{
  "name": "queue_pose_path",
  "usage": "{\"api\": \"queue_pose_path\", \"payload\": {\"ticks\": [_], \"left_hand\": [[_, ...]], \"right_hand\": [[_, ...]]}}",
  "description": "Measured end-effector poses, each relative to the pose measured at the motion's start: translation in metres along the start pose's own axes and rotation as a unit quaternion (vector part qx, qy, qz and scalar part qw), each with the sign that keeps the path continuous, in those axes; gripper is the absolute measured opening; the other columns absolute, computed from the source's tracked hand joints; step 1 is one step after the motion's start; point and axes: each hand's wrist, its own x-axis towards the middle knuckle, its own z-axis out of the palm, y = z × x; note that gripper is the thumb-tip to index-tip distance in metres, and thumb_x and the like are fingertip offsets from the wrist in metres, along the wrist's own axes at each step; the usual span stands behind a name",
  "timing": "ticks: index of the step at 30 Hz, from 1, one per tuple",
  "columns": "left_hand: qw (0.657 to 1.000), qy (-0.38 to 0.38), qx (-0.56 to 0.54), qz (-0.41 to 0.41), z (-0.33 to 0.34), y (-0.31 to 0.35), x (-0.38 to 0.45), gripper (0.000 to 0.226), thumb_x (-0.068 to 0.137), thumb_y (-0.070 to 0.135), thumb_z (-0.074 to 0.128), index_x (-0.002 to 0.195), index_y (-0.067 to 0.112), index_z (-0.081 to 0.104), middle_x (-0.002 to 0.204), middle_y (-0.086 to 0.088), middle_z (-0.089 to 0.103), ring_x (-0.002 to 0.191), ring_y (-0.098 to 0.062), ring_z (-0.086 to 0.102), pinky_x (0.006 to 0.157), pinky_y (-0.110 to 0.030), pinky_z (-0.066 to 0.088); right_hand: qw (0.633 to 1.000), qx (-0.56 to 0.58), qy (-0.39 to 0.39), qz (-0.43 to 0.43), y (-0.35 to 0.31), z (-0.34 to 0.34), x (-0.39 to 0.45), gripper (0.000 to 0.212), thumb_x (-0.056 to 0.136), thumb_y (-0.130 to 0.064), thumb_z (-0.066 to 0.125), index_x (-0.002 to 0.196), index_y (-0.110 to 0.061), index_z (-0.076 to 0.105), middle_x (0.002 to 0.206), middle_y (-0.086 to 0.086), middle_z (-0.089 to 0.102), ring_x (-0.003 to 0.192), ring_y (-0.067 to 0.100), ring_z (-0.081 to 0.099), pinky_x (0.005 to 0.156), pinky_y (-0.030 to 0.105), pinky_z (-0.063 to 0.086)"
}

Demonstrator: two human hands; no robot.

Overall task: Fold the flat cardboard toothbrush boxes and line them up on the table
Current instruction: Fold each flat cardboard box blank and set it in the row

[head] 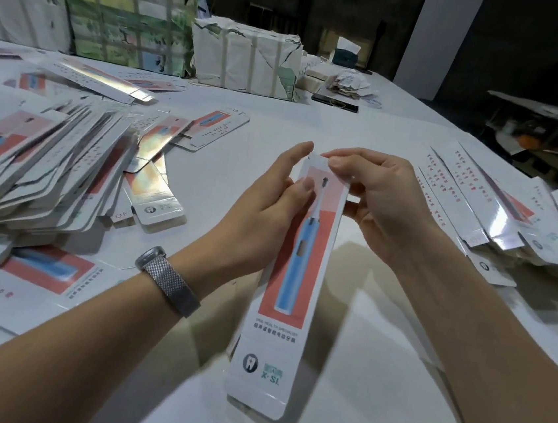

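Note:
A long white toothbrush box (292, 281), printed with a blue brush on a red panel, is held above the white table (377, 342) in the middle of the view. My left hand (271, 207) grips its upper left side, thumb on the printed face. My right hand (378, 201) pinches the flap at the box's far end between thumb and forefinger. A big heap of flat boxes (41, 165) lies to the left. Folded boxes (497, 213) lie side by side at the right.
Paper-wrapped bundles (245, 58) and a green-printed bundle (125, 19) stand along the table's far side. A dark phone (335, 103) and paper scraps (351, 83) lie behind them. A large flat printed sheet (33, 275) lies at the near left. The table's right edge runs diagonally.

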Motion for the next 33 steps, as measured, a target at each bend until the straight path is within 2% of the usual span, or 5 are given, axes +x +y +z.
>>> {"api": "queue_pose_path", "payload": {"ticks": [12, 21, 24, 26, 33], "left_hand": [[0.996, 0.040, -0.074, -0.021, -0.003, 0.005, 0.001, 0.014, 0.107, 0.035, 0.039, 0.120, 0.036, 0.044, 0.079, -0.005, 0.067, 0.063, -0.014, 0.070, 0.060, -0.022, 0.055], [0.988, 0.117, -0.105, -0.015, -0.002, 0.006, 0.009, 0.015, 0.103, 0.034, 0.052, 0.111, 0.044, 0.045, 0.092, -0.013, 0.064, 0.074, -0.016, 0.071, 0.066, -0.036, 0.060], [0.976, 0.154, -0.148, -0.032, -0.009, 0.008, 0.009, 0.025, 0.100, 0.030, 0.057, 0.118, 0.037, 0.041, 0.109, -0.020, 0.062, 0.080, -0.020, 0.074, 0.058, -0.033, 0.059], [0.968, 0.179, -0.170, -0.037, -0.013, 0.008, 0.009, 0.033, 0.099, 0.029, 0.059, 0.125, 0.032, 0.039, 0.115, -0.021, 0.061, 0.085, -0.021, 0.075, 0.060, -0.034, 0.060], [0.958, 0.094, -0.269, -0.028, -0.008, 0.007, 0.010, 0.038, 0.094, 0.040, 0.061, 0.123, 0.060, 0.049, 0.113, -0.006, 0.070, 0.103, -0.025, 0.072, 0.073, -0.042, 0.061]], "right_hand": [[0.995, -0.037, -0.085, -0.028, -0.003, -0.001, -0.003, 0.034, 0.086, -0.045, 0.056, 0.091, -0.020, 0.079, 0.097, 0.019, 0.072, 0.088, 0.022, 0.071, 0.070, 0.032, 0.059], [0.994, 0.082, -0.056, 0.040, 0.002, 0.006, -0.003, 0.040, 0.099, -0.053, 0.043, 0.121, -0.030, 0.069, 0.122, 0.001, 0.066, 0.111, 0.020, 0.064, 0.092, 0.039, 0.057], [0.987, -0.147, -0.052, -0.049, 0.001, 0.007, -0.005, 0.045, 0.089, -0.052, 0.058, 0.130, -0.036, 0.060, 0.117, -0.009, 0.058, 0.107, 0.007, 0.061, 0.083, 0.023, 0.052], [0.939, -0.317, -0.081, -0.102, -0.002, 0.010, -0.008, 0.064, 0.080, -0.053, 0.066, 0.140, -0.036, 0.051, 0.112, -0.014, 0.049, 0.100, 0.003, 0.058, 0.073, 0.014, 0.049], [0.831, -0.527, -0.005, -0.178, -0.018, -0.006, -0.008, 0.080, 0.080, -0.046, 0.072, 0.149, -0.023, 0.039, 0.110, -0.006, 0.045, 0.099, 0.012, 0.055, 0.084, 0.036, 0.054]]}}
